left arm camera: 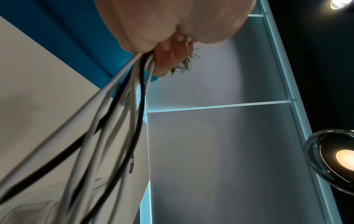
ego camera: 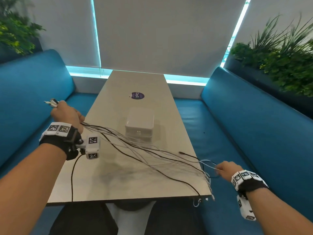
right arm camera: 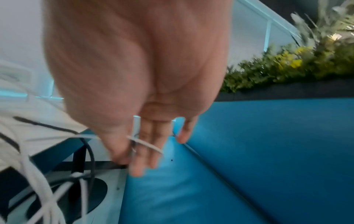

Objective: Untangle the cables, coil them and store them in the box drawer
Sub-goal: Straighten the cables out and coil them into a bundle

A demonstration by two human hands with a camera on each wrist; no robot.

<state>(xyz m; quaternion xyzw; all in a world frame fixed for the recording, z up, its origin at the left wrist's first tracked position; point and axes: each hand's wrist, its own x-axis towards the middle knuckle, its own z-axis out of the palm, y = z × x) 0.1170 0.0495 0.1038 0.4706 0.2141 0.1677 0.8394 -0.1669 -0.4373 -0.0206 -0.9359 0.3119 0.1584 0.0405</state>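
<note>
Several black and white cables stretch in a fan across the table, from upper left to lower right. My left hand grips the bundle near its plug ends, raised over the table's left edge; the left wrist view shows the cables leaving the closed fist. My right hand is past the table's right edge and pinches a thin white cable between thumb and fingers, with a dark cable loop beside it. The white drawer box stands mid-table, its drawer closed.
Blue bench seats flank the table on both sides. A round purple sticker lies on the far half of the tabletop. Plants sit behind both benches. Cable ends hang over the near right corner.
</note>
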